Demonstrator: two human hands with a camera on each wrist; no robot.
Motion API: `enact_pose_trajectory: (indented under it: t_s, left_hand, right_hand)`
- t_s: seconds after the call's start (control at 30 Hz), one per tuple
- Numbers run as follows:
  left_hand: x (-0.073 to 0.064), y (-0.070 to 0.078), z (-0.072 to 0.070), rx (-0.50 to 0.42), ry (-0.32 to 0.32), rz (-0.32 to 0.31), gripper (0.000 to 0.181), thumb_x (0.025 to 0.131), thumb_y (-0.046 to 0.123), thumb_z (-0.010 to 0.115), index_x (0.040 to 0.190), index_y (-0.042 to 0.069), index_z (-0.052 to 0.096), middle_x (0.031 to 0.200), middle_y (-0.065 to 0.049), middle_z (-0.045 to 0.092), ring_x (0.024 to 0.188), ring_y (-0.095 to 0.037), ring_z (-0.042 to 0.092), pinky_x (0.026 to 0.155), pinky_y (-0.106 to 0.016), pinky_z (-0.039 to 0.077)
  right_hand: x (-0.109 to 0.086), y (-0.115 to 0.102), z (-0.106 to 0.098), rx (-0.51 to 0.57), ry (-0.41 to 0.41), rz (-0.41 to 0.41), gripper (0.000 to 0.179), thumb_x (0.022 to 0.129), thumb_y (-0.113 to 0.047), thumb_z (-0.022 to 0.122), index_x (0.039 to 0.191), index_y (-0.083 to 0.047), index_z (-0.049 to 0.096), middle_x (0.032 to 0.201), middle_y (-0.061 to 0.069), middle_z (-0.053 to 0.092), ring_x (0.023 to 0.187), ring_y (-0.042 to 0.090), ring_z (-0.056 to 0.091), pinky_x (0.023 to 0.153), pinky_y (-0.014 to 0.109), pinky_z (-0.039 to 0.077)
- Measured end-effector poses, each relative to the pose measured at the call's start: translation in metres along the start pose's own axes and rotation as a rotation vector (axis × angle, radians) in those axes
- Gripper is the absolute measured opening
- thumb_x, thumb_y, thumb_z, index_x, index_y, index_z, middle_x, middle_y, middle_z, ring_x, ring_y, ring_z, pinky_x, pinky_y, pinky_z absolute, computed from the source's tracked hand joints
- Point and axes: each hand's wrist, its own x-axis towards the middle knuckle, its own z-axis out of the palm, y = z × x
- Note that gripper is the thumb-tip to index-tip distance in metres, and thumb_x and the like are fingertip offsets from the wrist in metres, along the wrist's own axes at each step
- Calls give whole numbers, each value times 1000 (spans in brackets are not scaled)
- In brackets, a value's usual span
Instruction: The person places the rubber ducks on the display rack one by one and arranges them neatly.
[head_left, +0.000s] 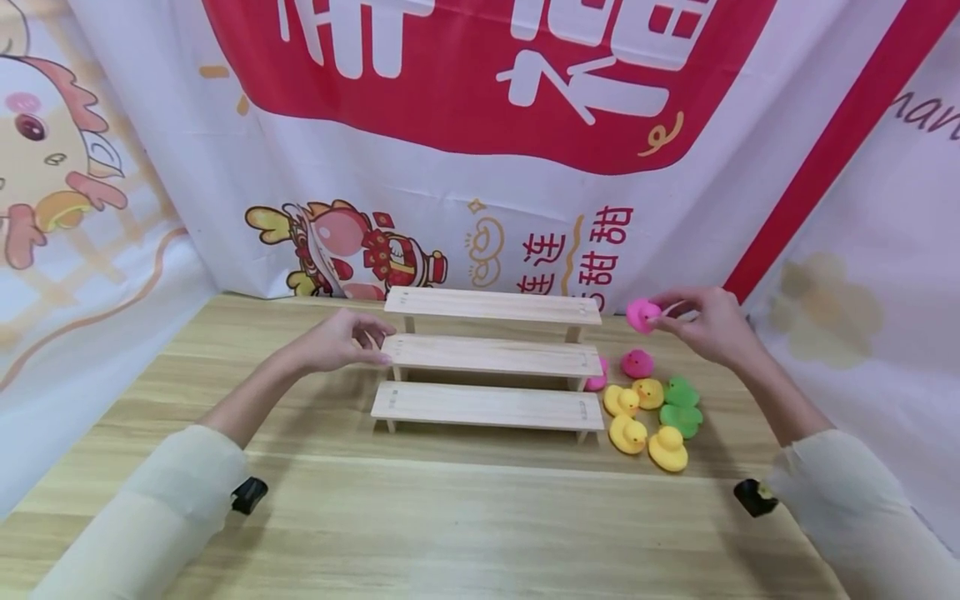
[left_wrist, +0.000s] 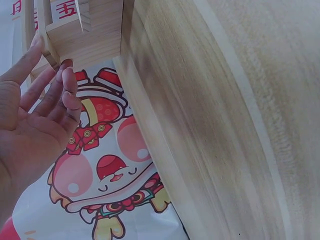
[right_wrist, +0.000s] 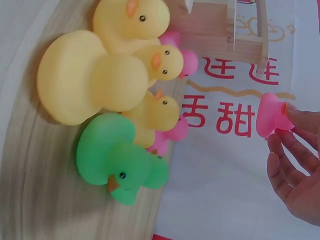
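A three-tiered wooden stand stands on the table. At its left end, my left hand grips the edge of the middle board between thumb and fingers, as the left hand in the left wrist view also shows. My right hand pinches a pink rubber duck, raised beyond the stand's right end. In the right wrist view that pink duck is held by thumb and fingertips of the right hand. The stand's boards carry nothing.
Several yellow ducks cluster right of the stand, beside two green ducks. One pink duck lies behind them; another pink duck is partly hidden by the stand. Printed cloth hangs along the table's back edge.
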Motion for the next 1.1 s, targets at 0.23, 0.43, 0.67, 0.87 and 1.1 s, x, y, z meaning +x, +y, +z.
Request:
enact_pose_trajectory:
  t_s: [0.23, 0.43, 0.67, 0.87, 1.1]
  left_hand:
    - [-1, -1, -1, 8, 3, -6, 47, 88, 14, 84, 125, -10, 67, 103, -15, 71, 92, -24, 65, 81, -32, 54]
    - [0, 0, -2, 12, 0, -16, 46, 89, 14, 84, 124, -9, 67, 102, -14, 71, 93, -24, 64, 82, -31, 53]
    - [0, 3, -1, 6, -2, -15, 47, 88, 14, 84, 124, -10, 67, 102, -14, 71, 93, -25, 64, 82, -32, 53]
    - [1, 3, 0, 2, -5, -9, 46, 88, 13, 85, 123, -10, 67, 100, -14, 70, 93, -25, 64, 83, -32, 53]
    - [2, 2, 1, 1, -8, -7, 46, 88, 13, 85, 124, -10, 67, 100, -13, 70, 94, -25, 63, 86, -36, 53]
  right_hand:
    - [7, -10, 0, 29, 8, -21, 37, 95, -24, 78, 123, -1, 74, 115, 22, 73, 98, 34, 67, 65, 26, 54]
    - [10, -15, 0, 42, 26, -53, 35, 95, -22, 78, 121, 0, 75, 111, 21, 74, 96, 33, 67, 64, 25, 53]
    - [13, -25, 1, 55, 16, -47, 39, 96, -27, 77, 123, 0, 73, 111, 20, 73, 98, 31, 66, 69, 25, 52]
    - [16, -36, 5, 83, 17, -72, 38, 96, -26, 77, 124, -1, 73, 114, 20, 73, 99, 31, 65, 71, 20, 51]
    - [24, -49, 11, 109, 25, -118, 36, 95, -25, 78, 122, -1, 74, 110, 17, 75, 95, 28, 66, 73, 18, 50]
